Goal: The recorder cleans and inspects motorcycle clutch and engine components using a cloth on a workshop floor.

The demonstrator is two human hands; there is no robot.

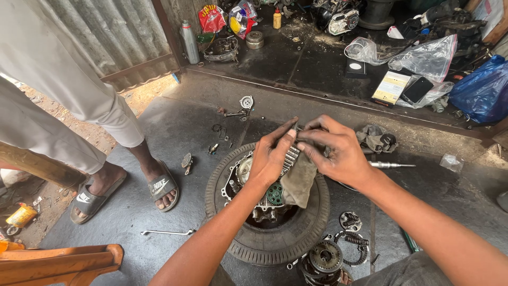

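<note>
Head view: your left hand (271, 154) and right hand (338, 153) are together, both clamped on a ribbed metal part (292, 152) wrapped in a grey rag (299, 180), held just above the engine block (259, 193) seated in the old tyre (296, 233). Wiping looks part done. Clutch pieces (325, 257) at five o'clock and a spanner (168, 232) at eight o'clock lie loose on the floor, so plenty seems left.
</note>
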